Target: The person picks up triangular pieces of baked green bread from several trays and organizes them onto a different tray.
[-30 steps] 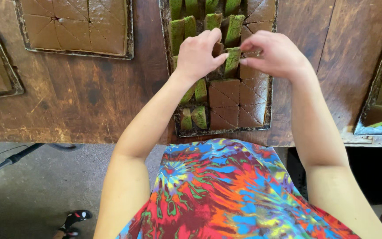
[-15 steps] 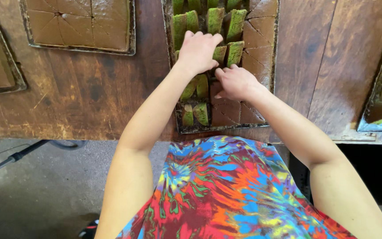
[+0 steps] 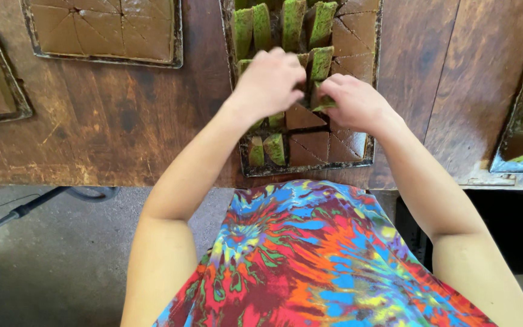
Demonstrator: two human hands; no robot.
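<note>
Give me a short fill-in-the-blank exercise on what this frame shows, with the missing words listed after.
1. Both hands, the left hand and right hand, work over the metal ____ on the wooden table.
2. The turned-up pieces show a ____ side.
3. The uncut-looking slab at upper left is scored and coloured ____.

Missing words: tray; green; brown

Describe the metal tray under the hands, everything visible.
The tray is a dark, worn rectangular metal pan lying flat on the wooden table, near its front edge. It holds a brown slab cut into triangular pieces; many green-sided pieces stand on edge. The left hand and right hand are over its middle, fingers on pieces. Its far end is out of view.
</note>
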